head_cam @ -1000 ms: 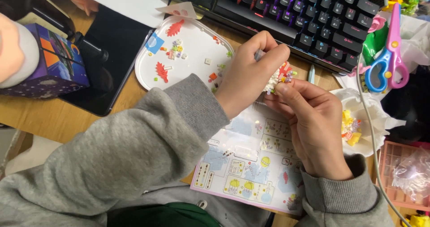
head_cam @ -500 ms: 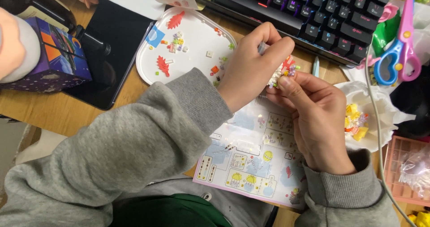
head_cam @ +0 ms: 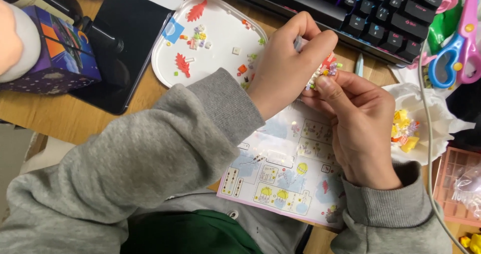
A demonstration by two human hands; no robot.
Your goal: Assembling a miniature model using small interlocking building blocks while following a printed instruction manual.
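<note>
Both my hands meet over a small multicoloured brick model [head_cam: 326, 68], just in front of the keyboard. My left hand [head_cam: 288, 63], in a grey sleeve, pinches the model from the left and above. My right hand [head_cam: 358, 123] holds it from below, thumb pressed against its lower edge. Most of the model is hidden by my fingers. Under my hands lies an illustrated instruction sheet [head_cam: 285, 174]. A white oval tray [head_cam: 215, 58] with red leaf pieces and several tiny loose bricks sits to the left of my hands.
A black keyboard [head_cam: 381, 13] with lit keys runs along the top. Blue and pink scissors [head_cam: 458, 43] lie at the top right. White paper with yellow pieces [head_cam: 416, 128], a pink compartment box [head_cam: 458, 184], a purple box [head_cam: 55, 48] and a black tablet [head_cam: 120, 43] surround the desk.
Both hands have stayed on the model, shifting slightly up and left in view. The left fingers have closed more tightly over its top.
</note>
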